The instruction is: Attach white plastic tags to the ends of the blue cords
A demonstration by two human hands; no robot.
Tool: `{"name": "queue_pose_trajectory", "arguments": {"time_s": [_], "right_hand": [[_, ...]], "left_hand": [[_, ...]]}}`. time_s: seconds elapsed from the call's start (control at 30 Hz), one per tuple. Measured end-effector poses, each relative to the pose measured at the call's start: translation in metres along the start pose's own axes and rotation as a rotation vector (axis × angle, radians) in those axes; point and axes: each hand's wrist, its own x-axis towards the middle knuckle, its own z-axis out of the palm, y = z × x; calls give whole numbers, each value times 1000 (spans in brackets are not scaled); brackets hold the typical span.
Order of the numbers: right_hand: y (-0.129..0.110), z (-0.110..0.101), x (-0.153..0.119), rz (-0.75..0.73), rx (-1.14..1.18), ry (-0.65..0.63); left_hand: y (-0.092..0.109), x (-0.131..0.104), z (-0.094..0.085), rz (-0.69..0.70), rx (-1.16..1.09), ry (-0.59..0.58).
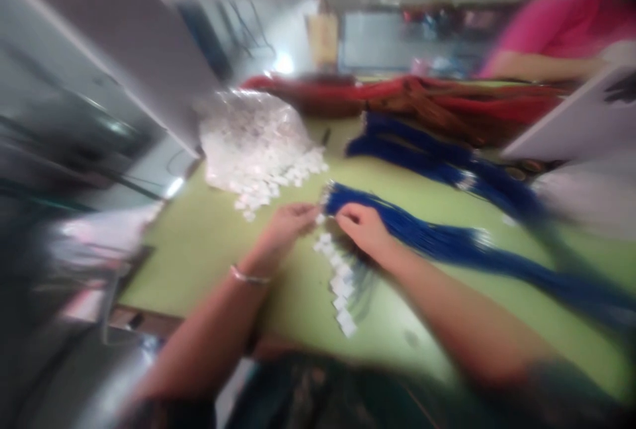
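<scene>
Green table (189,250), one, spans the view. Red bundle (358,95), one visible mass, lies across its far side, long axis left to right; a person in a pink top (551,28) is beyond, at right. Near blue wire bundle (427,237), one: long axis runs from mid-table down to the right edge, whitish tip end pointing left. That end sits between the hands, touching or just beside the right fingers; the rest extends right, beyond the right forearm. Rear blue bundles (412,151), at least two, roughly parallel to it. Clear bag (243,118), one, left and beyond the hands, spilling white pieces (268,181), too many and blurred to count. Left hand (293,220): fingertips pinched together; right hand (365,224): fingers curled, thumb against index. Grip contents of both: cannot tell, blur. White connector row (340,283), uneven, count unclear, leads from below the left fingertips towards the wearer.
</scene>
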Motion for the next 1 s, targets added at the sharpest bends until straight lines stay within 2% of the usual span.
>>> {"name": "queue_pose_trajectory", "arguments": {"time_s": [0.07,0.13,0.23,0.37,0.53,0.77,0.87,1.0], "right_hand": [[0,0,-1,1,21,15],[0,1,-1,6,21,20],[-1,1,-2,4,-4,19],[-2,1,-2,-6,-39,5],[-3,1,-2,-28,-89,15],[0,4,-1,-31,-178,14],[1,2,0,-47,-202,-5],[1,-6,2,-18,-168,-93]], "left_hand": [[-7,2,8,-42,-197,-47],[-10,4,11,-57,-286,-96],[-13,4,11,-61,-327,-164],[-16,5,10,-63,-337,-193],[-21,5,11,-26,-287,-113],[-27,5,14,228,7,40],[-28,5,16,262,96,50],[-30,7,13,238,110,36]]}}
